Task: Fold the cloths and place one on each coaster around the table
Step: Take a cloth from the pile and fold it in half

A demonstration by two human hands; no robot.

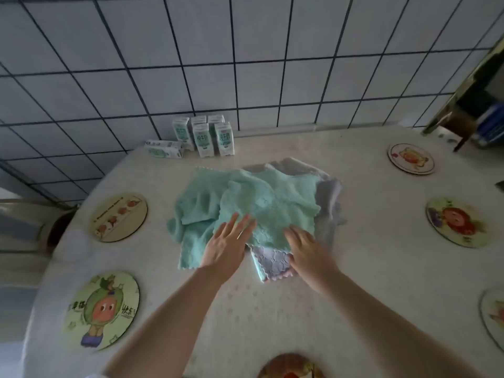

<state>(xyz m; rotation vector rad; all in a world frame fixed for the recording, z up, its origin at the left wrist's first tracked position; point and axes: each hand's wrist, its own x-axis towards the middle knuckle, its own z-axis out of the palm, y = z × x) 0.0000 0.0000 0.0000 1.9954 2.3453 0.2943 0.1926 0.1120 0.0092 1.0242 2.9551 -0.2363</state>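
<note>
Because the left hand (227,248) and right hand (306,251) rest flat, fingers spread, holding nothing, on the heaped green cloth (261,200) — lifting it may drag the lilac cloth (271,261) beneath along too.

Pale tiled wall (245,64); dim light

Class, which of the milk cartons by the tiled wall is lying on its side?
The leftmost white-and-green milk carton; the other cartons stand upright.
</note>
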